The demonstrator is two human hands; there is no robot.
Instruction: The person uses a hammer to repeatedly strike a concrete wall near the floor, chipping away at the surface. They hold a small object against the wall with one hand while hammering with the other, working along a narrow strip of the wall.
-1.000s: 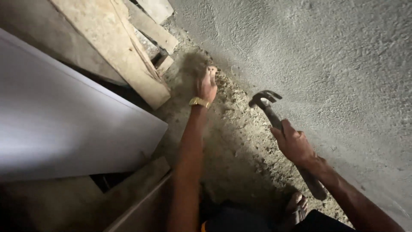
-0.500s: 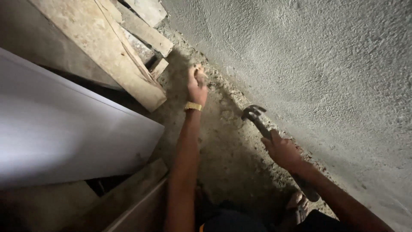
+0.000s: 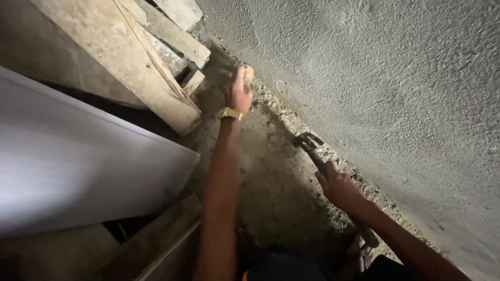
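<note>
Claw hammer (image 3: 319, 156) sits gripped in our right hand (image 3: 341, 190), fingers wrapped tight round the handle, its forked head (image 3: 307, 140) low over the crumbly rubble (image 3: 284, 112) where the dirt floor (image 3: 271, 177) meets the rough plastered wall (image 3: 375, 78). Our left hand (image 3: 240, 89), a gold watch (image 3: 229, 113) at the wrist, reaches ahead along the wall base, fingers loosely curled; we cannot tell whether it holds anything. Wooden planks (image 3: 151, 67) and a pale board (image 3: 78, 166) lean at left.
</note>
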